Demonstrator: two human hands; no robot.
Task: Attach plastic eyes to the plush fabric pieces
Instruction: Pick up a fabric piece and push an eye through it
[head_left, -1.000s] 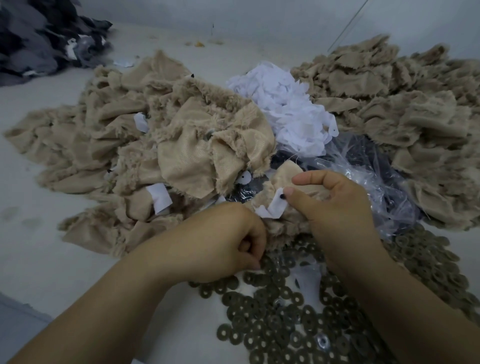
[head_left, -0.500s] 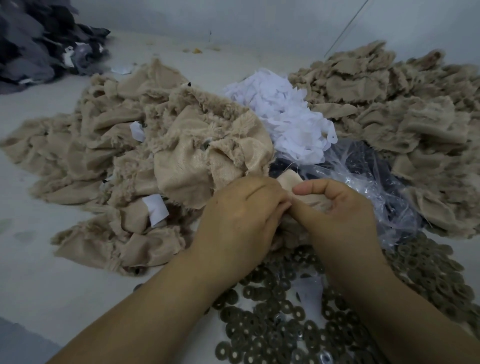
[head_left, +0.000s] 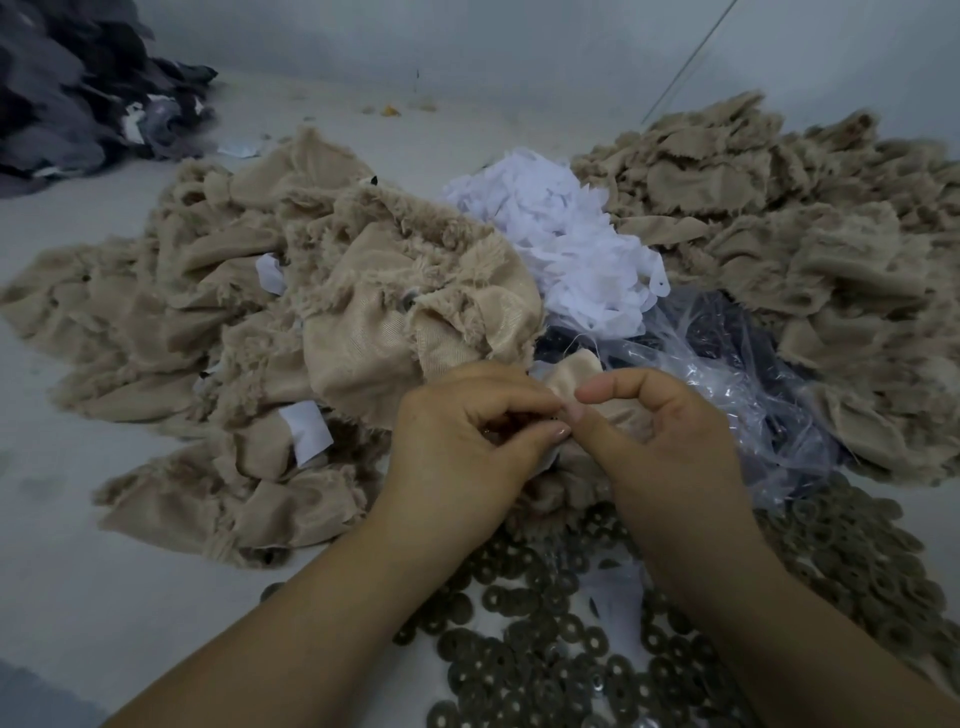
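1. Two hands meet over one small tan plush piece (head_left: 574, 387); my left hand (head_left: 467, 447) and right hand (head_left: 670, 441) both pinch it, fingers curled.
2. Two big fuzzy tan fabric piles (head_left: 311, 332) lie left and right behind it.
3. Many round flat washers (head_left: 545, 654) with holes lie under my wrists.

both forearms come in bare from below, no sleeves showing anywhere up to the edge of view. the left hand (head_left: 457, 441) has no ring, no glove, no watch or band at the wrist. the right hand (head_left: 670, 441) is bare as well. the nails are short and rounded with a faint shine, plainest on the two thumbs where the hands meet.
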